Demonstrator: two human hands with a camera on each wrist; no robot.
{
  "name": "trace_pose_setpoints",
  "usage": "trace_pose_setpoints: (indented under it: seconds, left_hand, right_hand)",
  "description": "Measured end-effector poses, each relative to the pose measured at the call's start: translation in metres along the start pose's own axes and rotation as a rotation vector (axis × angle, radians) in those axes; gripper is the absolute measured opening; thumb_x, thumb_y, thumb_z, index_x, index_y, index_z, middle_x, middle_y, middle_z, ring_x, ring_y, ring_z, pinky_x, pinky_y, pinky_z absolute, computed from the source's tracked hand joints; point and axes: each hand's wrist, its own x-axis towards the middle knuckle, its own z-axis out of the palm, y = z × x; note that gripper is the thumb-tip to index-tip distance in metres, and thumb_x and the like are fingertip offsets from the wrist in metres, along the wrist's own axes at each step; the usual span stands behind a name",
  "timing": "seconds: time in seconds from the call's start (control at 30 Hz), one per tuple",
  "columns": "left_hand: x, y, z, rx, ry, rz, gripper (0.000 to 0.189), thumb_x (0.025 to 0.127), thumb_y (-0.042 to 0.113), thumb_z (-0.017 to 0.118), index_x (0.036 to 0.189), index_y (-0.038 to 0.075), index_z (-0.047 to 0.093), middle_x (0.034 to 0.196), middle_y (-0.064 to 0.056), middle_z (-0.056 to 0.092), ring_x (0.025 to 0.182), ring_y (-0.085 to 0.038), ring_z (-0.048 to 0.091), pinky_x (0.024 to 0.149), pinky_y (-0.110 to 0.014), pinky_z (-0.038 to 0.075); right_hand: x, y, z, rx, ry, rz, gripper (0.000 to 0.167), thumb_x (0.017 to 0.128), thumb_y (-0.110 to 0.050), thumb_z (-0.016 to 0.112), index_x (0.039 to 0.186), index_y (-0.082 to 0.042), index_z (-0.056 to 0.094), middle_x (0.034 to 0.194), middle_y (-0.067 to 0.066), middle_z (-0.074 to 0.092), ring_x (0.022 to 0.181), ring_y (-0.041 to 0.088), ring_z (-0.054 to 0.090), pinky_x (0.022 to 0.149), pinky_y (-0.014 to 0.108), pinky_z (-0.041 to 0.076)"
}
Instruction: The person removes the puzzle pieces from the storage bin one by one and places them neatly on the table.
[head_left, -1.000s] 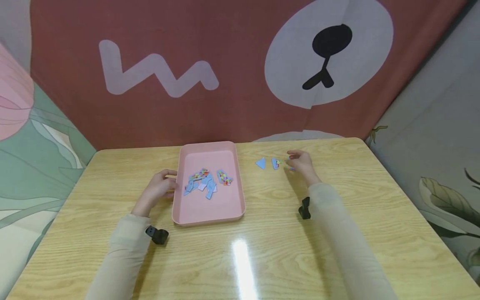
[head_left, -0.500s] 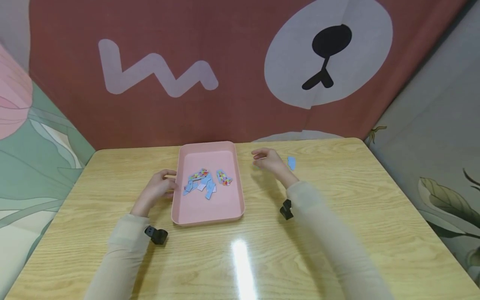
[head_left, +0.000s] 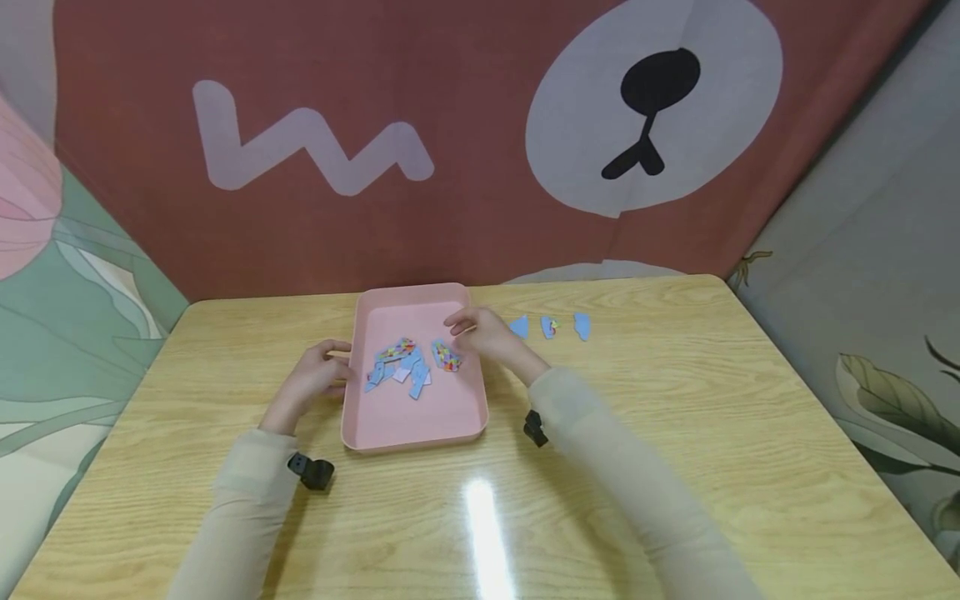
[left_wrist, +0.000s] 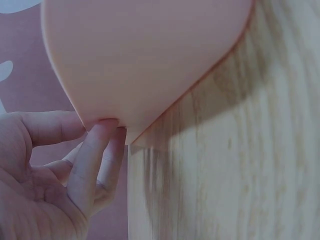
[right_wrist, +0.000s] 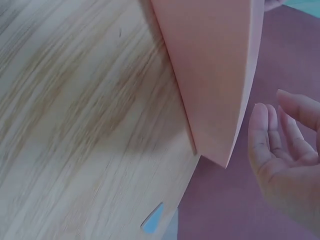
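Note:
A pink tray holds a heap of flat blue puzzle pieces, some with multicoloured patches. A separate patterned piece lies to the heap's right. My left hand touches the tray's left side, its fingertips against the wall near the rim. My right hand hovers over the tray's right edge, near the separate piece. Its fingers bend loosely, with nothing seen between them in the right wrist view.
Right of the tray, a row of three pieces lies on the wooden table: a blue one, a patterned one and another blue one. A brown cloth backdrop rises behind the table's far edge.
My right hand has travelled left from the rightmost piece, past the row, to the tray's right edge. That rightmost piece is now uncovered. My left hand keeps its place at the tray.

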Motion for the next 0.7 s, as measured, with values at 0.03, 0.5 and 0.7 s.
trace_pose_setpoints:
  seconds: [0.03,0.5,0.7]
  left_hand:
    - [0.0,0.0,0.0,0.002,0.002,-0.003,0.056,0.089,0.004,0.049,0.142,-0.006,0.032,0.132,-0.031,0.046,0.094,-0.017,0.06,0.075,-0.026,0.055]
    - [-0.001,-0.001,-0.001,0.011,0.0,0.002,0.056,0.09,0.005,0.048,0.142,-0.006,0.032,0.127,-0.028,0.047,0.095,-0.018,0.058,0.074,-0.027,0.055]
    - [0.0,0.0,0.0,0.009,-0.001,-0.001,0.056,0.09,0.006,0.049,0.143,-0.004,0.032,0.131,-0.028,0.047,0.098,-0.02,0.059,0.075,-0.027,0.055]
  right_hand:
    - [0.001,-0.001,0.003,-0.012,-0.008,-0.001,0.037,0.086,0.005,0.057,0.123,0.002,0.06,0.117,0.023,0.063,0.108,0.03,0.061,0.081,0.024,0.052]
    - [0.011,-0.007,0.027,-0.172,-0.055,-0.029,0.037,0.081,0.01,0.056,0.116,0.002,0.063,0.108,0.018,0.065,0.096,0.023,0.06,0.067,0.018,0.047]
    - [0.016,-0.003,0.034,-0.205,-0.047,0.014,0.039,0.079,0.012,0.056,0.116,0.001,0.063,0.108,0.016,0.064,0.09,0.018,0.056,0.063,0.017,0.045]
